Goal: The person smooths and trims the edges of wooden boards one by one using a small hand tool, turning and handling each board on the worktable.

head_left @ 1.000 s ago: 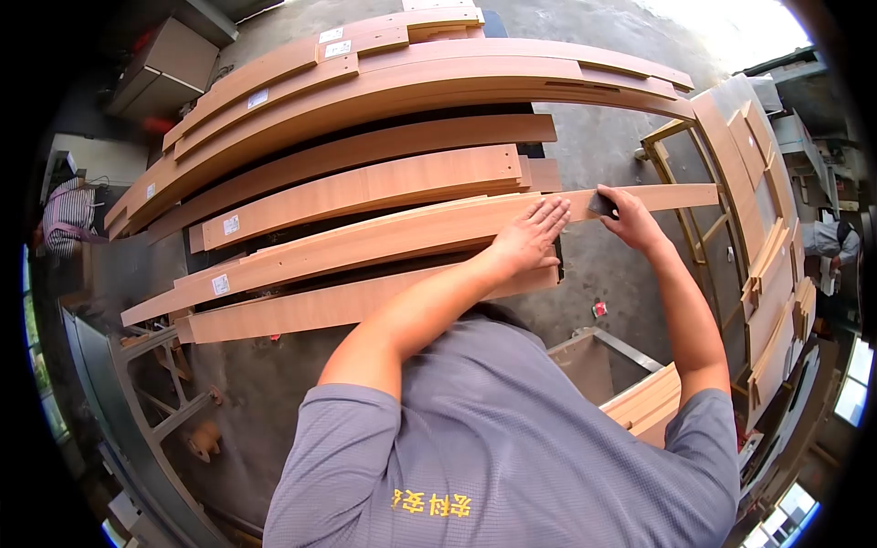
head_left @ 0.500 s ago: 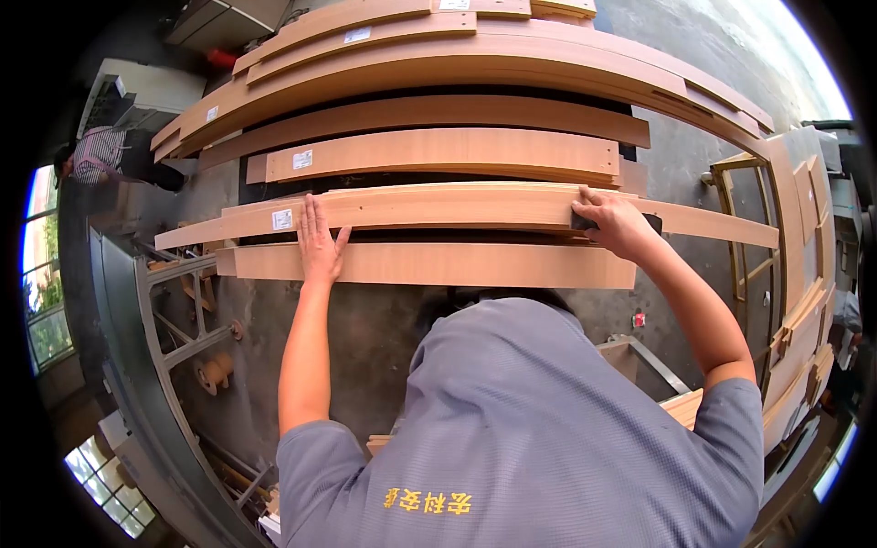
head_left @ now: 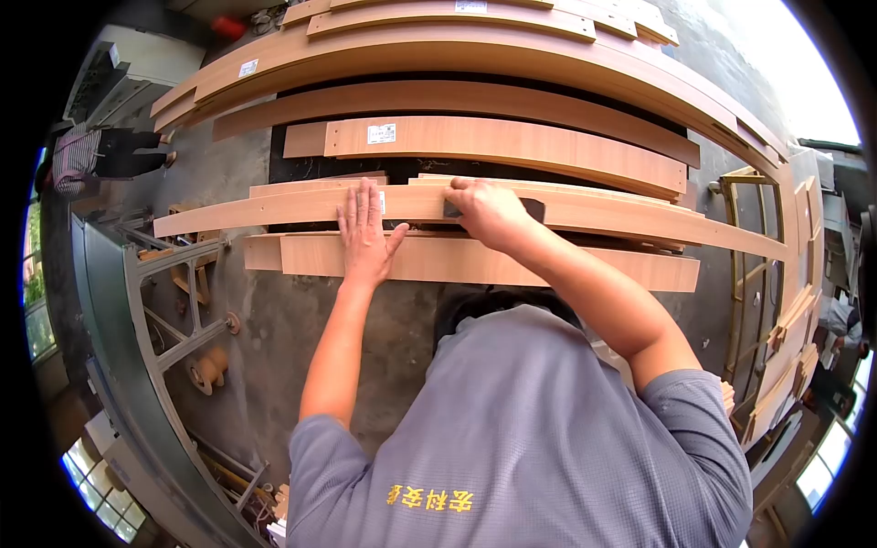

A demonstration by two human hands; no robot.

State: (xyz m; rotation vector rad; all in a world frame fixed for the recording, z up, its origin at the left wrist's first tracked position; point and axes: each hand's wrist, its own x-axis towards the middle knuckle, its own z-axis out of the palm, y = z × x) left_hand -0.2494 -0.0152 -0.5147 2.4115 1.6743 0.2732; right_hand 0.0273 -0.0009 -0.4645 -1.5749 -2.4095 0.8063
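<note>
A long wood-grain board [head_left: 566,208] lies across in front of me, stacked with other boards. My left hand [head_left: 367,242] rests flat on its left part with the fingers stretched out, partly covering a white label [head_left: 381,203]. Near the middle of the board, the fingers of my right hand [head_left: 489,212] are closed around a dark block [head_left: 532,210], which sits against the board's upper surface. Part of the block is hidden by my hand, and its exact kind does not show. A shorter board [head_left: 457,260] lies just nearer to me.
Farther off are a labelled board [head_left: 512,142] and a larger stack of boards [head_left: 438,55]. A metal frame [head_left: 187,301] stands at left, with a spool [head_left: 208,370] on the floor. Another person [head_left: 100,153] is at far left. More panels [head_left: 795,301] lean at right.
My right hand has slid left along the board with the dark block. The view has shifted, and my left hand now partly covers the white label instead of lying to its right.
</note>
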